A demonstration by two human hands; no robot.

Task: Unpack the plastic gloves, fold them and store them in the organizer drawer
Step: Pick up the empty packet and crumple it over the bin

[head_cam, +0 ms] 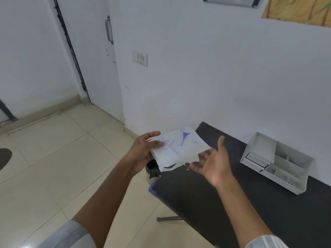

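Observation:
My left hand (143, 151) grips the left edge of a white glove packet (180, 149) with blue print, held in the air over the left end of the black table (232, 203). The packet's lower edge looks torn. My right hand (213, 163) is spread, palm up, just under the packet's right corner, and holds nothing. A white organizer (279, 165) with small drawers and top compartments stands on the table to the right, near the wall. One of its drawers (254, 161) is pulled slightly out.
A dark bin (152, 169) sits on the tiled floor below the packet, beside the table's left end. A white door with a metal handle (109, 31) and a wall switch (140, 58) are behind. A table leg (170, 218) juts out low.

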